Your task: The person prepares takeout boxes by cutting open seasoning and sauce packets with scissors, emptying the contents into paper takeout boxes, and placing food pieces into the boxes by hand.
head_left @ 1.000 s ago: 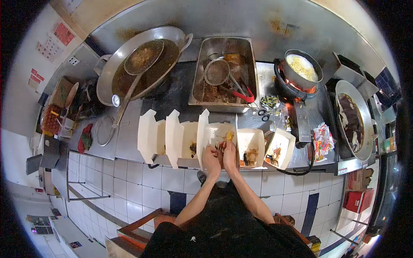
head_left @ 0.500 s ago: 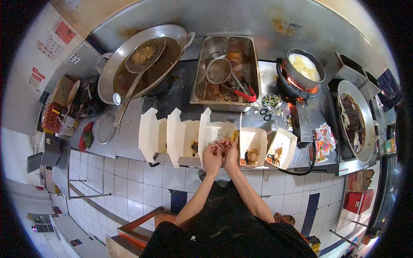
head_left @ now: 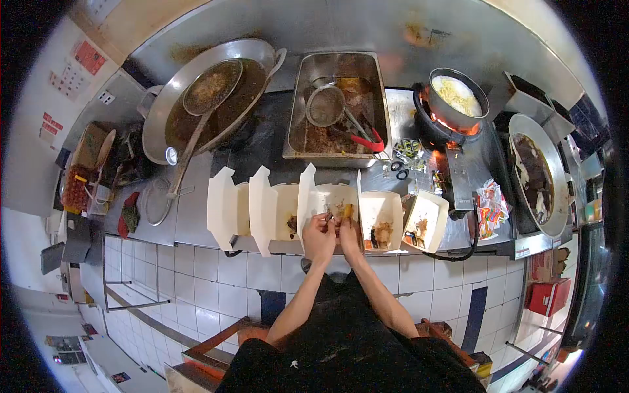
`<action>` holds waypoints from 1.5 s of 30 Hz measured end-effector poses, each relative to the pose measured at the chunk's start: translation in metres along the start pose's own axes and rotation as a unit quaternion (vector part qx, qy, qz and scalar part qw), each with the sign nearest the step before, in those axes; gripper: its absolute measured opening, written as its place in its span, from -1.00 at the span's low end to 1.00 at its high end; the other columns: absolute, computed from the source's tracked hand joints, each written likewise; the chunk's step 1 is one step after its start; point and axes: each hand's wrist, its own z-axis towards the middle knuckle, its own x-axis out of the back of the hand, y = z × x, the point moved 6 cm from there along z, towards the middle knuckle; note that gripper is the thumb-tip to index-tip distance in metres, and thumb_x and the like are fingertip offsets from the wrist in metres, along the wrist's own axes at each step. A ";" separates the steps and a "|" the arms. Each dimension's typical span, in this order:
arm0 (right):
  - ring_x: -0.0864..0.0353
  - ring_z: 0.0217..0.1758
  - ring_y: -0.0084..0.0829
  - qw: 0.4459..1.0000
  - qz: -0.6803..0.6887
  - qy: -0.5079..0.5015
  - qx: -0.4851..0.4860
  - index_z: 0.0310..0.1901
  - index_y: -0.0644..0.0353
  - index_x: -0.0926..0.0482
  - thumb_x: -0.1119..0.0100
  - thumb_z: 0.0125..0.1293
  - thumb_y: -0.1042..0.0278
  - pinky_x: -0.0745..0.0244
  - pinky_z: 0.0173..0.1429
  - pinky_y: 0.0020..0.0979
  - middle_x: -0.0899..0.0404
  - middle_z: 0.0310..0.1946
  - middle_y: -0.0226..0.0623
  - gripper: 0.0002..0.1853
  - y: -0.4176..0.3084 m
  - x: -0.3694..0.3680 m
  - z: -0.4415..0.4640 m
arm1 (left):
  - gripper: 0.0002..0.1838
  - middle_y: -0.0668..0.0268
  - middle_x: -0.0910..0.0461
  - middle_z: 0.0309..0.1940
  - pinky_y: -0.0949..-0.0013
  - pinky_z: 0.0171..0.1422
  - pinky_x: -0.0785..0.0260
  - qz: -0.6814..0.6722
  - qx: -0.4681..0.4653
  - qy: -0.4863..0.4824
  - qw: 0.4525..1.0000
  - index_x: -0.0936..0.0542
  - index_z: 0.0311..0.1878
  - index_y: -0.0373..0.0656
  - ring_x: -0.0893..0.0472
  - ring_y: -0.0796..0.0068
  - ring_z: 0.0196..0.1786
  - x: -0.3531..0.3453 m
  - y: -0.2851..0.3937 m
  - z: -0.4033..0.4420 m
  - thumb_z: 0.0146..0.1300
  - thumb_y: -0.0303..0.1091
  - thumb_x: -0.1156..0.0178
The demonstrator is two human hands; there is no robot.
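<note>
Both hands meet over the front of the middle white paper takeaway box [head_left: 316, 190]. My left hand [head_left: 319, 241] is closed, fingertips pinched together near small bits I cannot identify. My right hand [head_left: 350, 240] is curled beside it, with a yellow-brown piece of food [head_left: 347, 211] at its fingers. To the left, another takeaway box [head_left: 280, 203] has dark food in its corner, beside a further box [head_left: 241, 203]. On the right, an open box [head_left: 381, 208] contains brown and orange food, and a tilted box [head_left: 429, 213] holds similar portions.
Behind the boxes stands a deep steel pan [head_left: 295, 141] with a strainer [head_left: 325, 106] and red-handled tongs [head_left: 368, 143]. A large oil wok [head_left: 157, 124] is at left. A pot [head_left: 481, 108] sits over a lit burner [head_left: 466, 132]. Scissors [head_left: 398, 171] and sachets [head_left: 491, 206] lie at right.
My hands remain at the middle box. The fingers have shifted a little, and the yellow-brown piece shows more clearly, slightly further left. The whole view has moved slightly.
</note>
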 end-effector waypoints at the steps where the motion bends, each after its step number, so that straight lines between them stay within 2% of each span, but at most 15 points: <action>1: -0.50 -0.23 -0.39 0.999 0.047 -0.018 0.004 -0.05 0.30 -0.50 0.23 0.48 0.20 -0.41 -0.05 -0.32 -0.55 -0.29 -0.27 -0.64 0.014 -0.005 0.008 | -0.74 0.22 -0.65 -0.41 0.34 -0.19 -0.47 -0.043 0.011 -0.023 0.999 -0.61 -0.08 -0.23 -0.64 0.40 -0.34 -0.002 -0.001 0.000 0.17 -0.37 -0.31; 5: -0.48 -0.25 -0.53 0.975 0.159 -0.116 -0.101 0.09 0.28 -0.48 0.16 0.45 0.29 -0.43 -0.11 -0.45 -0.55 -0.29 -0.39 -0.67 0.018 -0.010 0.010 | -0.77 0.21 -0.66 -0.39 0.39 -0.25 -0.48 -0.081 0.027 -0.051 0.995 -0.59 -0.09 -0.29 -0.64 0.46 -0.37 -0.010 -0.027 0.008 0.21 -0.41 -0.27; 6: -0.47 -0.33 -0.58 0.972 0.188 -0.122 -0.067 0.02 0.29 -0.49 0.17 0.43 0.34 -0.41 -0.22 -0.55 -0.54 -0.32 -0.39 -0.71 0.011 -0.012 0.009 | -0.78 0.20 -0.67 -0.38 0.43 -0.26 -0.48 -0.129 0.079 -0.076 0.986 -0.59 -0.11 -0.32 -0.64 0.49 -0.37 -0.010 -0.028 0.009 0.21 -0.44 -0.27; 9: -0.47 -0.45 -0.56 0.957 0.223 -0.150 -0.108 -0.26 0.13 -0.49 0.19 0.41 0.27 -0.50 -0.21 -0.45 -0.50 -0.47 -0.45 -0.76 0.005 -0.010 0.001 | -0.80 0.21 -0.65 -0.37 0.48 -0.27 -0.46 -0.179 0.158 -0.107 0.965 -0.58 -0.16 -0.37 -0.62 0.52 -0.39 -0.011 -0.023 0.008 0.18 -0.48 -0.29; 14: -0.52 -0.39 -0.50 0.961 0.210 -0.129 -0.127 -0.17 0.21 -0.51 0.18 0.41 0.27 -0.49 -0.18 -0.42 -0.55 -0.39 -0.36 -0.74 0.026 -0.008 0.014 | -0.83 0.24 -0.64 -0.38 0.50 -0.26 -0.45 -0.182 0.186 -0.131 0.957 -0.57 -0.23 -0.36 -0.60 0.52 -0.40 -0.019 -0.038 0.007 0.15 -0.50 -0.32; 16: -0.54 -0.35 -0.47 0.967 0.187 -0.119 -0.129 -0.11 0.25 -0.51 0.18 0.41 0.27 -0.48 -0.15 -0.41 -0.57 -0.34 -0.32 -0.71 0.022 -0.013 0.009 | -0.81 0.21 -0.66 -0.40 0.43 -0.21 -0.50 -0.108 0.131 -0.091 0.981 -0.62 -0.25 -0.39 -0.64 0.48 -0.37 -0.018 -0.053 0.012 0.13 -0.45 -0.34; 18: -0.57 -0.12 -0.30 0.998 0.028 -0.039 -0.048 0.03 0.37 -0.49 0.24 0.46 0.24 -0.46 0.00 -0.31 -0.58 -0.15 -0.09 -0.61 0.007 -0.007 -0.001 | -0.83 0.21 -0.67 -0.40 0.42 -0.19 -0.49 -0.095 0.123 -0.079 0.985 -0.63 -0.29 -0.37 -0.65 0.46 -0.36 -0.021 -0.062 0.014 0.11 -0.45 -0.35; 21: -0.52 0.06 -0.11 0.992 -0.088 -0.073 -0.055 0.14 0.39 -0.44 0.26 0.46 0.20 -0.36 0.20 -0.23 -0.52 0.03 0.07 -0.55 0.007 -0.010 -0.004 | -0.86 0.20 -0.67 -0.40 0.40 -0.17 -0.48 -0.024 0.104 -0.054 0.993 -0.66 -0.33 -0.31 -0.66 0.42 -0.33 -0.010 -0.040 0.008 0.06 -0.46 -0.37; 24: -0.49 0.05 -0.29 0.990 -0.134 -0.046 -0.029 0.08 0.38 -0.46 0.21 0.47 0.23 -0.31 0.20 -0.35 -0.54 -0.10 -0.14 -0.60 0.020 -0.014 0.007 | -0.88 0.17 -0.67 -0.40 0.37 -0.18 -0.47 0.055 0.082 -0.007 0.995 -0.68 -0.34 -0.26 -0.66 0.36 -0.32 -0.003 -0.018 -0.001 0.02 -0.47 -0.36; 29: -0.49 0.04 -0.28 0.993 -0.090 -0.070 -0.037 0.07 0.40 -0.46 0.22 0.48 0.27 -0.30 0.21 -0.35 -0.55 -0.12 -0.15 -0.62 -0.007 -0.013 -0.009 | -0.86 0.23 -0.68 -0.44 0.29 -0.21 -0.46 0.058 -0.014 0.030 0.998 -0.73 -0.31 -0.11 -0.65 0.29 -0.38 0.001 -0.009 -0.009 0.04 -0.49 -0.27; 31: -0.50 0.01 -0.31 0.995 -0.065 -0.074 -0.012 0.06 0.39 -0.47 0.22 0.48 0.29 -0.32 0.18 -0.36 -0.55 -0.13 -0.17 -0.64 -0.018 -0.012 -0.012 | -0.80 0.23 -0.67 -0.39 0.24 -0.16 -0.44 0.173 -0.122 0.009 0.977 -0.74 -0.23 -0.07 -0.63 0.23 -0.30 0.001 0.008 -0.014 0.05 -0.46 -0.25; 34: -0.48 0.16 -0.16 0.982 -0.025 -0.153 -0.110 0.23 0.34 -0.39 0.30 0.49 0.35 -0.30 0.26 -0.26 -0.52 0.09 0.02 -0.59 -0.003 -0.014 -0.008 | -0.76 0.20 -0.65 -0.33 0.20 -0.11 -0.42 0.172 -0.149 -0.082 0.970 -0.73 -0.15 -0.06 -0.60 0.17 -0.22 -0.001 0.015 -0.014 0.09 -0.44 -0.23; 37: -0.51 0.12 -0.20 0.990 -0.028 -0.120 -0.062 0.18 0.33 -0.43 0.27 0.49 0.32 -0.35 0.21 -0.29 -0.55 0.04 -0.03 -0.61 0.023 -0.012 0.005 | -0.76 0.18 -0.65 -0.29 0.18 -0.09 -0.42 0.207 -0.169 -0.081 0.960 -0.71 -0.14 -0.07 -0.60 0.15 -0.19 0.001 0.015 -0.010 0.10 -0.44 -0.22; 40: -0.51 -0.10 -0.45 0.996 -0.027 -0.089 -0.013 0.01 0.28 -0.52 0.20 0.47 0.37 -0.40 0.02 -0.42 -0.57 -0.15 -0.28 -0.71 0.023 -0.011 0.006 | -0.82 0.18 -0.58 -0.36 0.18 -0.14 -0.41 0.186 -0.219 -0.048 0.956 -0.70 -0.18 -0.11 -0.57 0.18 -0.23 0.006 0.023 -0.008 0.14 -0.37 -0.25; 45: -0.54 -0.21 -0.40 0.989 0.074 -0.115 -0.062 -0.01 0.21 -0.51 0.24 0.48 0.29 -0.43 -0.11 -0.38 -0.59 -0.26 -0.27 -0.69 -0.005 -0.014 -0.016 | -0.80 0.19 -0.65 -0.37 0.22 -0.15 -0.45 0.079 -0.090 -0.095 0.988 -0.69 -0.19 -0.09 -0.63 0.22 -0.28 -0.003 -0.007 0.009 0.24 -0.21 -0.24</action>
